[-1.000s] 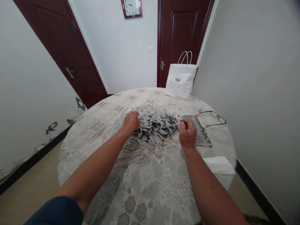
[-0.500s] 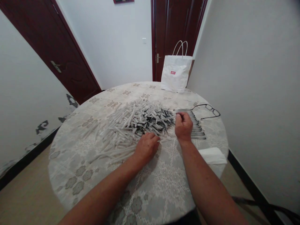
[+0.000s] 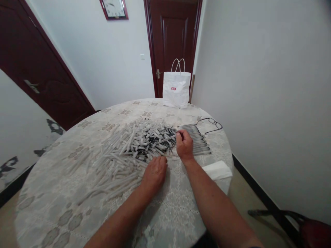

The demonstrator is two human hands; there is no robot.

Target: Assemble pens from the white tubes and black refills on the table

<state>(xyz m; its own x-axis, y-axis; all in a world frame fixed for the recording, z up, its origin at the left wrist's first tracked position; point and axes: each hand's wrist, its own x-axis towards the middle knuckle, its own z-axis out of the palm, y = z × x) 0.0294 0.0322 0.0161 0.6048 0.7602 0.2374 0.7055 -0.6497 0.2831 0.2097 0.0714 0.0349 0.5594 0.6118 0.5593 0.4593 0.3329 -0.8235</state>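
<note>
My right hand (image 3: 184, 144) is closed in a pinch on one end of a thin, clear pen (image 3: 167, 139). The pen points left over the heap. Curled at the near edge of the heap, my left hand (image 3: 156, 171) has its fingers bent together; what they hold, if anything, is hidden. The heap of loose pen parts (image 3: 124, 146) is made of whitish tubes, short pale pieces and thin black tips. Just right of my right hand lies a row of pens (image 3: 201, 144), side by side, with dark ends.
Black-framed glasses (image 3: 213, 125) lie beyond the row of pens. A folded white tissue (image 3: 217, 170) is by my right forearm. At the back stands a white paper bag (image 3: 176, 89). The round table has a patterned cloth (image 3: 181, 206); a wall (image 3: 258, 86) rises at the right.
My left hand has come from the middle of the heap toward me, to its near edge. My right hand keeps holding the pen by the row. The view has swung right.
</note>
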